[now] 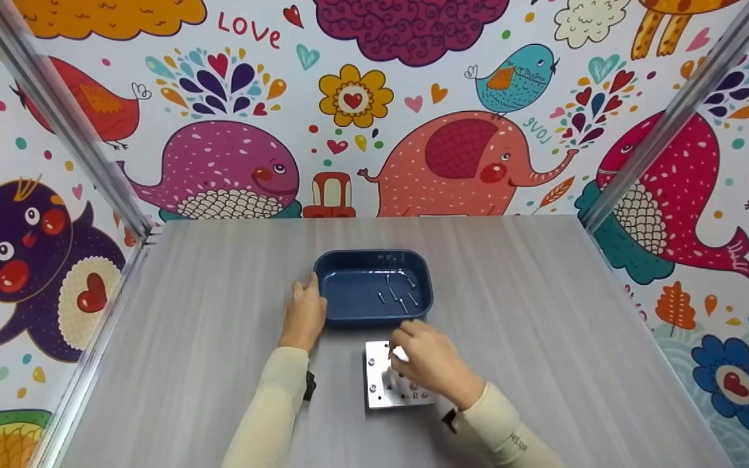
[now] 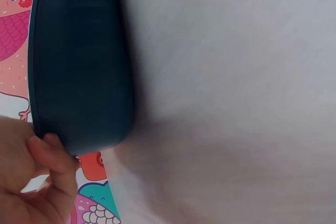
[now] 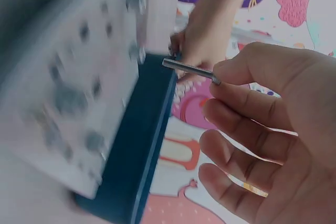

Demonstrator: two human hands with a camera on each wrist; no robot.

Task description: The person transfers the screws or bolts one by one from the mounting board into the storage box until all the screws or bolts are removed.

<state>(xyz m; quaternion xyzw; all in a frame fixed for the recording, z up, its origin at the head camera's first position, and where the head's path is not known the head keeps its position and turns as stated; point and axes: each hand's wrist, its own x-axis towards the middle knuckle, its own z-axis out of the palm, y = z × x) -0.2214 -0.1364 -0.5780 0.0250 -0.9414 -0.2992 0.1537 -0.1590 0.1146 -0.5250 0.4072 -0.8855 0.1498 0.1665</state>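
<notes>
My left hand grips the left edge of a dark blue plastic tray, thumb and fingers at its corner in the left wrist view. Between thumb and forefinger, my right hand pinches a small metal screw, its threaded shank pointing away from the fingertips. The other right fingers are loosely bent. Below that hand in the head view is a shiny metal plate with several holes, some with screws in them. The right hand covers the plate's upper right part.
Several loose screws lie in the right half of the tray. The plate is just in front of the tray on the grey wood-grain table. Printed panels with cartoon animals and metal posts border the table.
</notes>
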